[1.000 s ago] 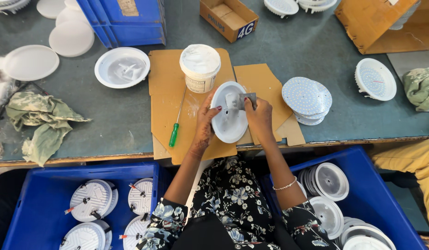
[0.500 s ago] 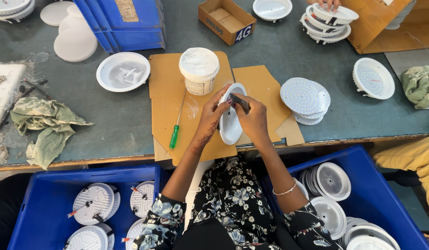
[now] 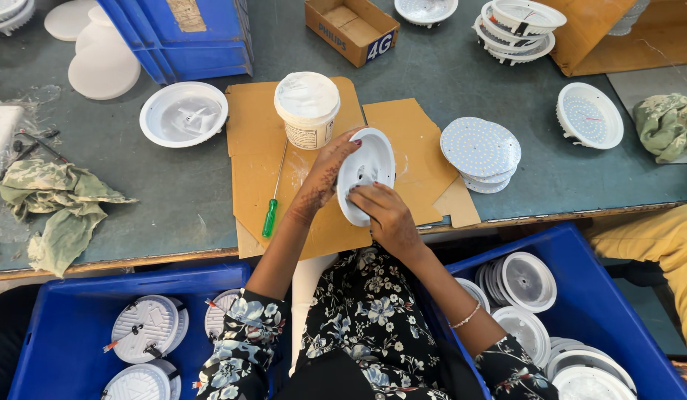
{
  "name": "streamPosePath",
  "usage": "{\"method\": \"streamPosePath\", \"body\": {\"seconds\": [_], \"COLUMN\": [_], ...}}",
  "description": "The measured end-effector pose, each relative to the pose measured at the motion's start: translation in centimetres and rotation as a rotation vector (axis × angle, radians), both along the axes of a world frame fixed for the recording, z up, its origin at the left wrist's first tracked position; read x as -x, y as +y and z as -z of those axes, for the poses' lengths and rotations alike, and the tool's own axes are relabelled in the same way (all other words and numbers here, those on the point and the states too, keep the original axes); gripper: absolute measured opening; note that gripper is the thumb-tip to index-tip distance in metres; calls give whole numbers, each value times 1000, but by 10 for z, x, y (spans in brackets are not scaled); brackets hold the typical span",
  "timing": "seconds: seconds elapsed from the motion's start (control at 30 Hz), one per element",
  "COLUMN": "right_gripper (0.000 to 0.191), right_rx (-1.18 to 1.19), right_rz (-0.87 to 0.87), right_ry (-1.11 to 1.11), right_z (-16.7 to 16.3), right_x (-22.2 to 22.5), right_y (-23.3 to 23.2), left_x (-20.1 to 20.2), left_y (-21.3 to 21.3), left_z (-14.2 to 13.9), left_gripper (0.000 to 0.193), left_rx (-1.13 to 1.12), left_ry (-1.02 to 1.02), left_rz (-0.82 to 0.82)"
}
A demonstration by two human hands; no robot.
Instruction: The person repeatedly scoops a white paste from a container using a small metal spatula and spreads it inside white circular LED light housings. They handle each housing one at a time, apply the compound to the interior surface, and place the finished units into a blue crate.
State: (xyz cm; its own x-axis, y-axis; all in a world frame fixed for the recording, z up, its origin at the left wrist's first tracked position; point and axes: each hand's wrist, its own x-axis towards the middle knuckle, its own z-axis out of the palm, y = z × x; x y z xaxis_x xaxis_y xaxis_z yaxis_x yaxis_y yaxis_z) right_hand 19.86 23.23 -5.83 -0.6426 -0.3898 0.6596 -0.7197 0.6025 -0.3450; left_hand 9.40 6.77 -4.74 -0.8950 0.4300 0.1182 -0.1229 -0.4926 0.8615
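Bench notes. I see the white round lamp housing [image 3: 367,172] tilted up on edge over the cardboard mat [image 3: 247,148], near the middle of the view. Left hand [image 3: 325,178] cups its rim from nine o'clock, fingers curled over the top edge, so that hand is closed around the housing. Right hand [image 3: 384,215] sits at six o'clock of the housing, fingertips pressed to its lower rim; it may be pinching a small part there, but I cannot tell, the fingers hide it.

At eleven o'clock of the housing stands a white tub [image 3: 307,106] with a film lid. A green-handled screwdriver [image 3: 271,207] lies at eight o'clock on the mat, untouched. A stack of LED discs [image 3: 480,150] rests at three o'clock.

My judgement: the work here is fitting or seating something at the lower rim. To do it well, keep the left hand steady as the brace, keep the housing tilted toward the eyes, and press evenly with the right fingertips rather than at one point.
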Motion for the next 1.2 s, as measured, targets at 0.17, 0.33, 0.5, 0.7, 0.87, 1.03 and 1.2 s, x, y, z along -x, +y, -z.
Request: {"method": "streamPosePath", "body": {"seconds": [0.17, 0.33, 0.5, 0.7, 0.87, 1.03, 1.2], "right_gripper": [42, 47, 36, 34, 32, 31, 33], "right_rx": [-148, -41, 339, 344, 337, 309, 379], "right_rz": [-55, -40, 192, 326, 396, 449, 407], "right_ry": [30, -57, -212, -210, -333, -491, -625], "right_z": [22, 35, 38, 36, 30, 7, -13], "right_x": [5, 10, 23, 24, -1, -25, -37], "right_y": [28, 51, 46, 26, 6, -13, -17], "left_x": [2, 2, -4, -14, -19, -33, -54], "left_y": [-4, 0, 10, 19, 21, 27, 32], "left_z": [-6, -12, -10, -3, 6, 8, 3], "left_gripper": [48, 49, 50, 51, 49, 46, 47], "left_rx": [-14, 33, 32, 116, 54, 83, 173], "left_ry": [-67, -98, -102, 59, 56, 146, 217], "left_rz": [29, 10, -58, -121, -192, -303, -376]}}
